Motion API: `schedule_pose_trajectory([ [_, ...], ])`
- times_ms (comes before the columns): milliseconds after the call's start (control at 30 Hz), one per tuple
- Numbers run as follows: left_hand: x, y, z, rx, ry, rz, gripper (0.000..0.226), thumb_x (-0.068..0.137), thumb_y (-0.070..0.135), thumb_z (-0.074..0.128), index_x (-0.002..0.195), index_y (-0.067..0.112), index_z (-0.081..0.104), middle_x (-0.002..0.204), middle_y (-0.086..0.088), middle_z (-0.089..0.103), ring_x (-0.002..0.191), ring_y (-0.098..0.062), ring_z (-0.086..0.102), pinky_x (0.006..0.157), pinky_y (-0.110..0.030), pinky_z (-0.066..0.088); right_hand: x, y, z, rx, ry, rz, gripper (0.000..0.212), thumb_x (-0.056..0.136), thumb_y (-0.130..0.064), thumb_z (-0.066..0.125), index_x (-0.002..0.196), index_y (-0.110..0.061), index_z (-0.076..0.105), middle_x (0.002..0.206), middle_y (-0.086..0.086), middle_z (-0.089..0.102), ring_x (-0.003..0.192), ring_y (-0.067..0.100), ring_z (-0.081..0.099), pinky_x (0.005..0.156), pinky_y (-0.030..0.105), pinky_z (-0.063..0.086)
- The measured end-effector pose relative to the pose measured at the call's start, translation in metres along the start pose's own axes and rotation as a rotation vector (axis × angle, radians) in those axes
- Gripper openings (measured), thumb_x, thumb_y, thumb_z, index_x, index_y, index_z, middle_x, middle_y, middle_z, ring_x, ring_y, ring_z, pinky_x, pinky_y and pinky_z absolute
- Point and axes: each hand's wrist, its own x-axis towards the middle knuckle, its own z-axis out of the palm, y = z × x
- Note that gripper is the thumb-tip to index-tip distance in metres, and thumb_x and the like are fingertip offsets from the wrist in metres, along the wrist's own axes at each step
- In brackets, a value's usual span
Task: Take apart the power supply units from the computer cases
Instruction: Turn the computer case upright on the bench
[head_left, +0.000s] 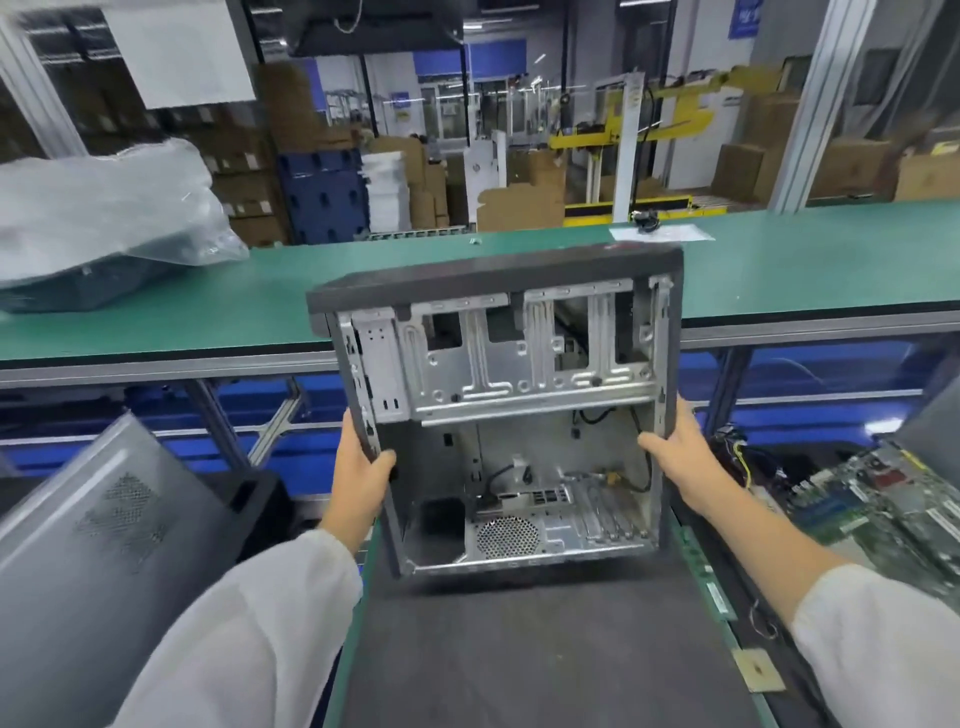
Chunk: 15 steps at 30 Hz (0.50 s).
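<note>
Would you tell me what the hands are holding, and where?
Both hold the open computer case: left hand grips its left side edge, right hand its right side edge.

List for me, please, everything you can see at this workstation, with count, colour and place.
computer case: one, dark grey shell, bare metal inside, open side facing the camera, held up over the dark mat.
dark mat: one, charcoal, on the near bench.
green bench: one, long, across the scene behind the case.
plastic-wrapped unit: one, dark under clear film, far left on the green bench.
side panel: one, grey, vented, leaning at near left.
circuit boards: several, green, piled at right.
cardboard boxes: many, brown, in the background.
left hand: grips the case's left edge.
right hand: grips the case's right edge.
</note>
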Motion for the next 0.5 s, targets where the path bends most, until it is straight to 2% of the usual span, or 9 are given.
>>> schedule_pose_trajectory([
  [67,-0.007,-0.012,0.003,0.031,-0.005,0.008,0.078,0.091,-0.007,0.051,0.154,0.024,0.017,0.15,0.002,0.041,0.135,-0.018,0.044,0.114,-0.044,0.035,-0.007,0.02,0.006,0.02,0.03,0.04,0.078,0.092,-0.001,0.054,0.151,-0.033,0.016,0.13,-0.01,0.047,0.107,0.014,0.052,0.092,0.028,0.041],
  [167,-0.01,-0.016,0.006,0.029,-0.01,0.024,0.078,0.091,-0.006,0.052,0.153,0.027,0.018,0.146,0.007,0.045,0.131,-0.012,0.046,0.113,-0.04,0.036,-0.015,0.041,0.008,0.032,0.072,0.096,0.07,0.091,-0.003,0.058,0.148,-0.027,0.026,0.117,-0.008,0.057,0.094,0.007,0.056,0.088,0.029,0.038],
  [300,-0.025,-0.031,-0.003,-0.033,-0.04,0.004,0.073,0.09,-0.005,0.053,0.146,0.036,0.029,0.12,0.025,0.061,0.109,-0.001,0.059,0.099,-0.03,0.045,-0.024,0.045,0.012,-0.004,0.067,0.055,0.067,0.089,0.001,0.059,0.146,-0.022,0.032,0.114,-0.003,0.06,0.097,0.016,0.057,0.09,0.028,0.039],
  [400,-0.022,-0.031,-0.001,-0.065,-0.018,-0.087,0.067,0.087,-0.011,0.052,0.141,0.026,0.038,0.117,0.009,0.064,0.105,-0.013,0.062,0.093,-0.033,0.048,-0.024,0.04,0.017,-0.017,0.091,0.139,0.044,0.088,0.002,0.058,0.127,-0.016,0.049,0.098,0.014,0.062,0.086,0.031,0.057,0.079,0.032,0.047],
  [467,-0.017,-0.025,0.003,-0.073,-0.012,-0.171,0.055,0.082,-0.016,0.049,0.125,0.017,0.051,0.102,0.002,0.066,0.095,-0.02,0.062,0.083,-0.034,0.052,-0.023,0.037,0.019,0.033,0.104,0.242,0.025,0.088,0.004,0.055,0.109,-0.01,0.054,0.092,0.017,0.059,0.086,0.029,0.053,0.072,0.031,0.043],
  [500,-0.015,-0.024,0.005,-0.079,-0.013,-0.201,0.05,0.079,-0.019,0.048,0.116,0.015,0.054,0.095,0.0,0.066,0.091,-0.023,0.061,0.074,-0.031,0.052,-0.023,0.036,0.021,0.057,0.122,0.273,0.024,0.087,0.005,0.054,0.107,-0.007,0.055,0.093,0.014,0.058,0.088,0.027,0.052,0.073,0.031,0.041],
])
